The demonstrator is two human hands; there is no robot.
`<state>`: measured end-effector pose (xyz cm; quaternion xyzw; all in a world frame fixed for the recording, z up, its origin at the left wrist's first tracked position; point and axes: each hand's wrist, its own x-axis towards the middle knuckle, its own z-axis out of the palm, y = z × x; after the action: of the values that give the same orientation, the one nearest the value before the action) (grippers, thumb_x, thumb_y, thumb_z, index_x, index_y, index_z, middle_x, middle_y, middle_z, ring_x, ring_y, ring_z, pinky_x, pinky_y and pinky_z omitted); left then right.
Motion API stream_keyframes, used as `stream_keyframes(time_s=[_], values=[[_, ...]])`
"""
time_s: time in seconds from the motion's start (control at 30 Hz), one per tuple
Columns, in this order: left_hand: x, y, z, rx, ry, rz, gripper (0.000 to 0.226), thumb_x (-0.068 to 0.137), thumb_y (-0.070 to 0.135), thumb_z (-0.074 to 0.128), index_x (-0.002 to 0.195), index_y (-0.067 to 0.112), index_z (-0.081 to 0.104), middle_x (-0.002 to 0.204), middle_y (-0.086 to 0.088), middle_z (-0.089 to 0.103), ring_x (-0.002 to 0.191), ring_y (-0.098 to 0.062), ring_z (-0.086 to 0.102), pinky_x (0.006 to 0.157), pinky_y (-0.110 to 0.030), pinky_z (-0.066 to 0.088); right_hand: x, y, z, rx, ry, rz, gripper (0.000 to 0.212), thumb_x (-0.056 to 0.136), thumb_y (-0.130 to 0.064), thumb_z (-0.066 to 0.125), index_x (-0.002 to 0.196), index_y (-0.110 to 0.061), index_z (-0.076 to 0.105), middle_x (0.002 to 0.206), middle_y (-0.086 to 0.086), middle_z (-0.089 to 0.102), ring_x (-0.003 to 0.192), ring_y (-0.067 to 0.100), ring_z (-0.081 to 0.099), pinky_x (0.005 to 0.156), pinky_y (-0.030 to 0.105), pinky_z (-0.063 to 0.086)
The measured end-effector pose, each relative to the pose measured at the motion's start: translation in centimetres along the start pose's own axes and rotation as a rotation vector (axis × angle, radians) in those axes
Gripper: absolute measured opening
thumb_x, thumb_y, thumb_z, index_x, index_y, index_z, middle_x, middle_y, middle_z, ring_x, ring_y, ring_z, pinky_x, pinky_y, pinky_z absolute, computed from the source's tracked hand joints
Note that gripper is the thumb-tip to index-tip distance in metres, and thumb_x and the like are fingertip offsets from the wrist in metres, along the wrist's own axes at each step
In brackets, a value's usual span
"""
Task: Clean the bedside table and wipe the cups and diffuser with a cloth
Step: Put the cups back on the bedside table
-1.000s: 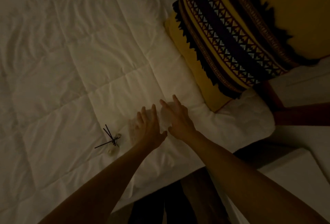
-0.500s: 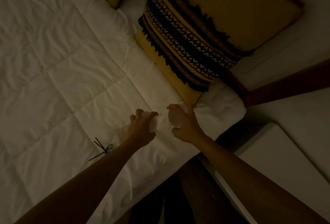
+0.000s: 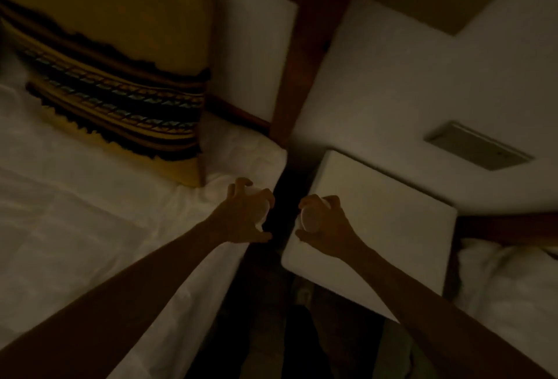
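Patterned yellow pillow [image 3: 120,77] on white bed [image 3: 75,212]

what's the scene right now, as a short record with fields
left hand: grips a pale cup, above the edge of the bed
right hand: grips a second cup, over the near corner of the bedside table
table top: white, bare where visible
bed: white cover, patterned yellow pillow near the headboard
gap: dark, between bed and table
light: dim, details blurred

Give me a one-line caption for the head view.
Left hand and right hand each carry a cup toward the bedside table.
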<state>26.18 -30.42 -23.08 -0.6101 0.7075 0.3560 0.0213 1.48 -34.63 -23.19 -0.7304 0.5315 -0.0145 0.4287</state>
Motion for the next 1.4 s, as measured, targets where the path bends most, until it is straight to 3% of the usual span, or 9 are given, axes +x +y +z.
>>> stream_keyframes(time_s=[0.1,0.2,0.3,0.47,0.63,0.73,0.87,1.17,1.4], values=[[5.4,3.9,1.3,0.11,-0.098,0.149,0.068,0.073,0.056,0.073,0.129,0.029,0.046,0.132,0.005,0.043,0.134,-0.039,0.015,0.105,-0.05,0.04,-0.7,5.0,-2.9,0.016,0.058,0.075,0.065,0.06,-0.054,0.082,0.111,-0.058,0.042,0.12,-0.003,0.029,0.114,0.028,0.046,0.093,0.043,0.052],[10.2,7.1,2.8,0.093,-0.154,0.184,0.067,0.071,0.05,0.076,0.128,0.032,0.044,0.138,-0.006,0.031,0.133,-0.037,0.018,0.1,-0.051,0.045,-0.6,9.5,-5.7,-0.013,0.072,0.091,0.087,0.046,-0.065,0.084,0.121,-0.053,0.04,0.125,-0.007,0.023,0.12,0.028,0.038,0.099,0.046,0.05],[15.1,10.5,3.9,0.132,-0.175,0.209,0.07,0.066,0.047,0.079,0.124,0.038,0.041,0.133,-0.006,0.018,0.128,-0.034,0.02,0.095,-0.046,0.047,-0.3,13.9,-8.7,-0.065,0.069,0.079,0.094,0.047,-0.055,0.091,0.123,-0.053,0.036,0.129,-0.009,0.018,0.123,0.027,0.03,0.099,0.046,0.051],[21.4,13.9,4.7,0.2,-0.172,0.275,0.074,0.064,0.044,0.082,0.124,0.038,0.039,0.129,-0.004,0.012,0.131,-0.038,0.019,0.089,-0.049,0.054,1.3,19.1,-12.3,-0.194,0.088,0.074,0.092,0.057,-0.04,0.093,0.128,-0.05,0.036,0.131,-0.006,0.019,0.117,0.032,0.041,0.084,0.038,0.054],[24.1,15.0,5.2,0.263,-0.149,0.247,0.075,0.063,0.04,0.084,0.126,0.038,0.043,0.134,-0.008,0.016,0.131,-0.038,0.024,0.084,-0.047,0.057,2.9,21.5,-13.4,-0.264,0.082,0.023,0.094,0.056,-0.038,0.091,0.129,-0.053,0.034,0.135,-0.005,0.02,0.12,0.028,0.037,0.079,0.038,0.056],[25.3,15.4,5.8,0.286,-0.103,0.24,0.094,0.061,0.041,0.086,0.139,0.034,0.034,0.138,-0.008,0.019,0.132,-0.033,0.027,0.082,-0.045,0.058,4.1,22.6,-13.3,-0.258,0.062,-0.004,0.105,0.054,-0.038,0.091,0.138,-0.049,0.029,0.138,-0.004,0.022,0.122,0.026,0.037,0.08,0.038,0.057],[26.7,15.1,6.3,0.228,-0.043,0.212,0.116,0.06,0.042,0.088,0.152,0.023,0.019,0.145,-0.007,0.022,0.136,-0.03,0.025,0.092,-0.048,0.054,5.9,23.4,-12.6,-0.264,0.066,0.015,0.114,0.051,-0.041,0.094,0.143,-0.034,0.026,0.141,-0.004,0.025,0.123,0.026,0.041,0.079,0.034,0.055],[28.7,14.1,7.3,0.123,0.001,0.268,0.123,0.062,0.043,0.086,0.158,0.022,0.012,0.151,-0.003,0.023,0.139,-0.028,0.023,0.093,-0.05,0.054,8.3,24.5,-12.0,-0.279,0.051,0.007,0.115,0.051,-0.038,0.094,0.142,-0.035,0.024,0.143,-0.001,0.023,0.123,0.03,0.04,0.073,0.037,0.053],[28.8,13.6,6.9,0.19,-0.013,0.322,0.122,0.063,0.041,0.085,0.158,0.019,0.012,0.159,-0.006,0.021,0.145,-0.03,0.021,0.103,-0.05,0.046,8.4,23.5,-12.0,-0.229,0.042,0.042,0.115,0.057,-0.033,0.093,0.148,-0.033,0.023,0.15,0.003,0.018,0.133,0.033,0.03,0.087,0.047,0.056]])
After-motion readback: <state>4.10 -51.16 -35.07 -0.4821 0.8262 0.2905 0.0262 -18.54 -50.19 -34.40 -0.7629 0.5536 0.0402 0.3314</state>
